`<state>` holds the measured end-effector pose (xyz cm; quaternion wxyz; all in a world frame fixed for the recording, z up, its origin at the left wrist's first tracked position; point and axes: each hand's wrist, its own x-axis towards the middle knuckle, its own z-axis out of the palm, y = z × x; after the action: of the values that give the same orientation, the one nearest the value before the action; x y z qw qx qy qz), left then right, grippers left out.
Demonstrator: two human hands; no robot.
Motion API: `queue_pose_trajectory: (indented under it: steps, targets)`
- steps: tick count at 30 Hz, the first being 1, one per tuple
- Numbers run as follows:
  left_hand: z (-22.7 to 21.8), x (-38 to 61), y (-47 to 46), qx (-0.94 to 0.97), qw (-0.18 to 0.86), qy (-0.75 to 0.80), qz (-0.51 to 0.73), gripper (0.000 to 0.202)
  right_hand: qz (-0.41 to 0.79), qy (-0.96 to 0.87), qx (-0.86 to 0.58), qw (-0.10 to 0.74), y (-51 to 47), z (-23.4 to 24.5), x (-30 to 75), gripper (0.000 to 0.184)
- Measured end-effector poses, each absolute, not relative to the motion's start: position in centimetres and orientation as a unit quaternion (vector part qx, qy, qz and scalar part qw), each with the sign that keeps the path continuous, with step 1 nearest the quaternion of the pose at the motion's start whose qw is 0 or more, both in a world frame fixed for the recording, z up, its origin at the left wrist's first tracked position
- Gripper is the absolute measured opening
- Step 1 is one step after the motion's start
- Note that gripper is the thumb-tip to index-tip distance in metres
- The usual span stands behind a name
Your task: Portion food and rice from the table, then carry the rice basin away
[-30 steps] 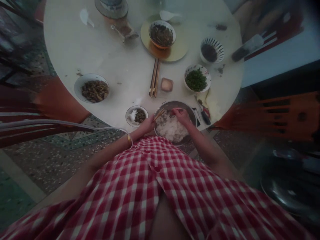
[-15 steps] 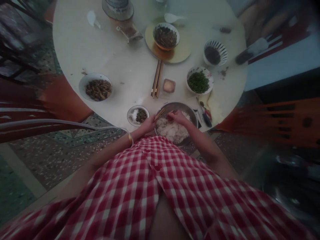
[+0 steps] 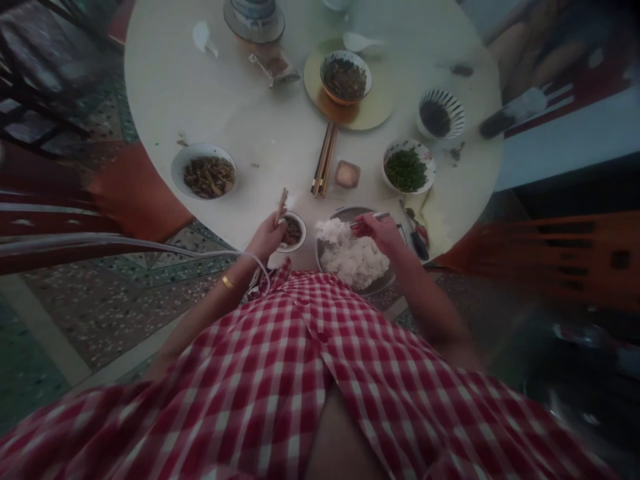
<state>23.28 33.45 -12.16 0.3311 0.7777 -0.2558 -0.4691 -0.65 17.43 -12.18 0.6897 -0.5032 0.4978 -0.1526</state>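
My left hand [image 3: 270, 235] is closed around light wooden chopsticks [image 3: 283, 204], which stick up past the fingers. Right at its fingers, partly hidden by them, is a small white bowl [image 3: 303, 228] of dark chopped bits. My right hand [image 3: 379, 230] grips a thin-handled utensil [image 3: 384, 216] over the metal basin [image 3: 394, 272]. At the utensil's far end sits a clump of rice [image 3: 333, 230], which hides its tip. More white rice [image 3: 356, 261] fills the basin, close against my checked clothing.
Around the round table [image 3: 165, 73] stand a bowl of brown chopped food [image 3: 209, 177], a bowl of chopped greens [image 3: 406, 169], a striped bowl [image 3: 440, 113] and a bowl on a yellow plate [image 3: 345, 77]. Loose chopsticks [image 3: 325, 160] lie mid-table. A cable [image 3: 200, 252] crosses my left arm.
My left hand has moved left with the chopsticks, from the basin's edge to the small bowl. My right hand has shifted right, and a rice clump now shows at its utensil. The view has shifted slightly.
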Motion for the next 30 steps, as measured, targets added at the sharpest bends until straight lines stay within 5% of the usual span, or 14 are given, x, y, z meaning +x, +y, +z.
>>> queue_pose_trajectory:
  steps: [5, 10, 14, 22, 30]
  targets:
    - [-11.4, 25.8, 35.3, 0.8, 0.368, -0.171, -0.442, 0.057, -0.18, 0.43, -0.645, 0.606, 22.2, -12.4, 5.6, 0.044]
    - [-11.7, 26.1, 36.5, 0.809, 0.373, -0.158, -0.426, 0.055, -0.142, 0.218, -0.856, 0.447, 26.7, -15.9, 8.7, 0.027]
    - [-11.9, 25.8, 36.9, 0.815, 0.371, -0.174, -0.41, 0.053, -0.15, 0.154, -0.893, 0.395, 27.0, -16.2, 7.4, 0.029]
    - [-12.4, 24.1, 35.7, 0.781, 0.351, -0.276, -0.437, 0.047, -0.275, 0.424, -0.773, 0.382, 23.1, -10.8, 0.2, 0.038]
    - [-13.5, 18.7, 31.5, 0.708, 0.176, -0.474, -0.493, 0.033, -0.067, 0.471, -0.834, 0.28, 15.6, -13.5, -5.0, 0.031]
